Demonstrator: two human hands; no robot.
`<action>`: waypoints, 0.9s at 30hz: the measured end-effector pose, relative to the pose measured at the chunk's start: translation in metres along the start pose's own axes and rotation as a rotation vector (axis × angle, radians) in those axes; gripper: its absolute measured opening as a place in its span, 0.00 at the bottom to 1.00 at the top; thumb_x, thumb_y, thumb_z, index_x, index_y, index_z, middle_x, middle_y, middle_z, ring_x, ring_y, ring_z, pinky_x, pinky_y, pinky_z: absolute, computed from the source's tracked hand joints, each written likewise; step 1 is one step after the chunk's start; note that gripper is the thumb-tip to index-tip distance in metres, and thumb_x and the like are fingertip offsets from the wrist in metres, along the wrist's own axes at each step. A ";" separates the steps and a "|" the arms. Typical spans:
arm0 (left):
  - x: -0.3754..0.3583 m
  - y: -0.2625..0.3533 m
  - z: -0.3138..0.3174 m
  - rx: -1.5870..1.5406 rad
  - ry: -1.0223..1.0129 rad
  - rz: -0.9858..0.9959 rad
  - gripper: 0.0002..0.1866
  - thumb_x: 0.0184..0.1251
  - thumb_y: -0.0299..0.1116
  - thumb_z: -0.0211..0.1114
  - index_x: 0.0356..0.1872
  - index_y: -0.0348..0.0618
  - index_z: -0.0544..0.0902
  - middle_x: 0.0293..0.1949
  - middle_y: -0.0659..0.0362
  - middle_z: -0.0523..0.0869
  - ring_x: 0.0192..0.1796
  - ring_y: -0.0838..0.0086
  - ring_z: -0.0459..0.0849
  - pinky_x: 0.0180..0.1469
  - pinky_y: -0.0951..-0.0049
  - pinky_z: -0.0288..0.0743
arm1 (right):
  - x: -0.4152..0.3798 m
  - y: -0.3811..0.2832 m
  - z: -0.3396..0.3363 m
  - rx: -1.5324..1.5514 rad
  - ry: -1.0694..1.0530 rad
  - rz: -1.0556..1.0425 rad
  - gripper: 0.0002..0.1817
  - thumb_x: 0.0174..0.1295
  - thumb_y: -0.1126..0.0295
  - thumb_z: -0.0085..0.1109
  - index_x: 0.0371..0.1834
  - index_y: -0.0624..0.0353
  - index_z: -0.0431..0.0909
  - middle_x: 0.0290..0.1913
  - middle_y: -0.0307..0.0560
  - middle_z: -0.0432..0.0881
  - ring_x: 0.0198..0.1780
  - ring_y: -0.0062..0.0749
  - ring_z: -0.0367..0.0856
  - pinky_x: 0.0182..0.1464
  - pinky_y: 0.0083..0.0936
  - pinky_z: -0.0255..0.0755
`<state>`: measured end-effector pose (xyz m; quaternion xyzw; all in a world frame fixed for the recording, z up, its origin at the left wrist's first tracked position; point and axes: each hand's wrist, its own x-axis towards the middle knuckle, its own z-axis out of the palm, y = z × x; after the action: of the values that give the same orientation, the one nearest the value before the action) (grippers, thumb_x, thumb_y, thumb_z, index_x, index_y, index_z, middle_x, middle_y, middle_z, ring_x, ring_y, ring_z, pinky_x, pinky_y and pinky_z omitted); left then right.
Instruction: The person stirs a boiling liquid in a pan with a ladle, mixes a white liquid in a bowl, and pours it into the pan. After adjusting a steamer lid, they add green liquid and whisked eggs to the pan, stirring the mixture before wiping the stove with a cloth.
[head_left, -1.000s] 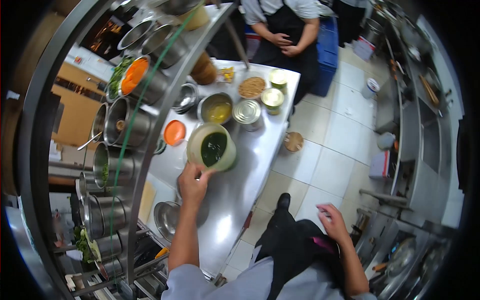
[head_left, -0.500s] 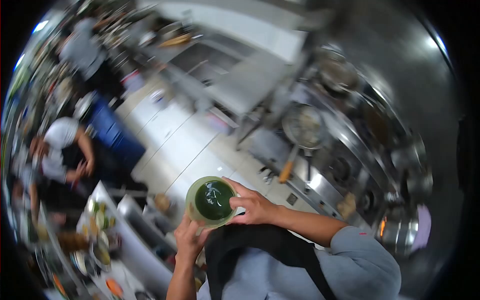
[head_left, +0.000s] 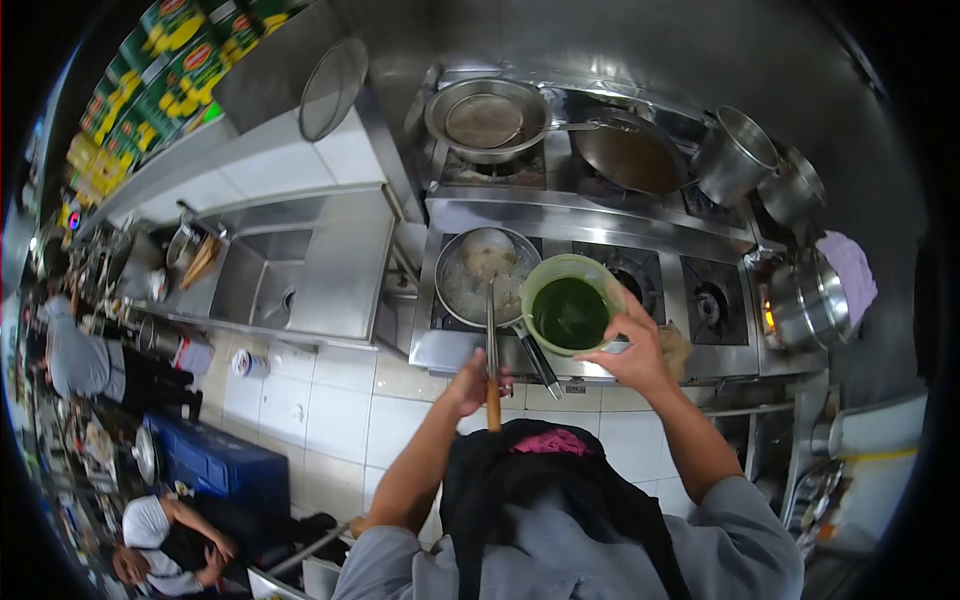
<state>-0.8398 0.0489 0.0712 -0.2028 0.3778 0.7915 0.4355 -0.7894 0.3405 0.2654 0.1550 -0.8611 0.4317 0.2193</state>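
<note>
My right hand (head_left: 635,345) grips a pale green tub (head_left: 540,275) by its right side. The tub holds dark green liquid (head_left: 570,313) and sits level over the front edge of the stove. At the wooden handle of a ladle (head_left: 493,400) is my left hand (head_left: 468,387), its fingers curled under and around the handle. The ladle's bowl (head_left: 488,253) rests in a frying pan (head_left: 455,300) that contains pale, wet-looking food. That pan stands on the front left burner, its black handle (head_left: 540,365) pointing towards me.
On the raised back burners stand a steel bowl with a strainer (head_left: 485,118), a dark wok (head_left: 630,155) and a tall pot (head_left: 735,155). A pot with a lilac cloth (head_left: 848,275) sits right, near flame. A steel sink (head_left: 265,290) is left. Co-workers (head_left: 85,350) are lower left.
The view has swung round to face the stove. My left hand has left the tub and moved to the ladle handle. My right hand still holds the tub, now beside the pan.
</note>
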 end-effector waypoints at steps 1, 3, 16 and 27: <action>0.011 0.004 -0.001 0.024 -0.011 -0.016 0.28 0.81 0.55 0.53 0.70 0.47 0.68 0.44 0.52 0.83 0.45 0.67 0.85 0.48 0.62 0.81 | 0.004 0.009 -0.002 -0.013 0.025 0.013 0.26 0.35 0.69 0.89 0.23 0.61 0.73 0.72 0.70 0.71 0.72 0.61 0.73 0.69 0.43 0.70; 0.025 0.006 -0.010 0.049 -0.195 0.009 0.25 0.80 0.53 0.55 0.65 0.47 0.71 0.33 0.58 0.81 0.29 0.73 0.81 0.31 0.67 0.77 | 0.008 0.025 -0.002 -0.152 0.059 0.070 0.26 0.35 0.70 0.88 0.22 0.60 0.72 0.72 0.69 0.71 0.71 0.62 0.73 0.69 0.42 0.71; -0.109 0.067 -0.030 1.775 0.428 0.532 0.33 0.70 0.34 0.62 0.74 0.40 0.64 0.32 0.35 0.87 0.34 0.38 0.87 0.38 0.41 0.79 | 0.040 0.102 0.047 -0.346 0.043 0.316 0.23 0.40 0.64 0.86 0.37 0.60 0.83 0.76 0.60 0.67 0.68 0.55 0.78 0.62 0.42 0.78; -0.138 0.091 0.013 0.331 -0.117 0.079 0.17 0.79 0.36 0.57 0.63 0.45 0.71 0.26 0.65 0.72 0.17 0.81 0.69 0.19 0.76 0.66 | 0.077 0.118 0.073 -0.559 -0.273 0.297 0.23 0.46 0.56 0.82 0.41 0.54 0.82 0.79 0.61 0.59 0.65 0.57 0.79 0.58 0.44 0.80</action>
<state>-0.8416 -0.0457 0.2076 -0.0670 0.4846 0.7455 0.4527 -0.9263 0.3437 0.1867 0.0184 -0.9806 0.1817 0.0711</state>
